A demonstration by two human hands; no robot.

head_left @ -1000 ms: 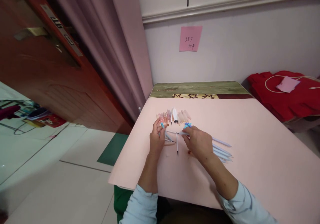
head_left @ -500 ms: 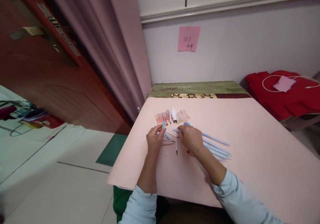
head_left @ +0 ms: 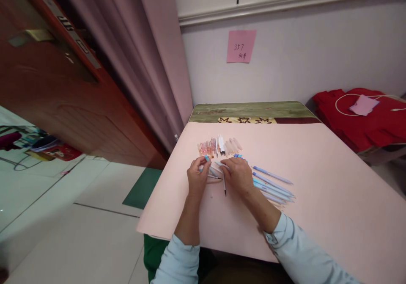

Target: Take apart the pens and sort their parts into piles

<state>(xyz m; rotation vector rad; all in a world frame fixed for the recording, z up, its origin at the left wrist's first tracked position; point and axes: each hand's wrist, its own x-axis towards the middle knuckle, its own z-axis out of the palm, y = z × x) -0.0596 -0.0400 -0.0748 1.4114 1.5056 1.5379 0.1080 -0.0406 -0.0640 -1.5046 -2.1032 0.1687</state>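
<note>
My left hand [head_left: 197, 177] is curled around a small blue pen part, with its thumb and fingers pinched near a thin refill that sticks out to the right. My right hand [head_left: 238, 175] lies knuckles up right beside it, fingers bent over a light blue pen barrel [head_left: 219, 164]. A black-tipped refill [head_left: 224, 185] lies on the pink table cover [head_left: 317, 191] between the two hands. Several light blue pens [head_left: 272, 185] lie in a fan to the right of my right hand. A row of pen parts [head_left: 218, 146] lies just beyond both hands.
The table's far green edge [head_left: 250, 110] meets a white wall with a pink note [head_left: 240, 46]. A red cloth with a white cable [head_left: 364, 114] lies at the right. A curtain and a dark wooden door [head_left: 47, 85] stand at the left.
My right hand has moved left, away from the fan of blue pens, and now sits close against my left hand. More of the blue pens show.
</note>
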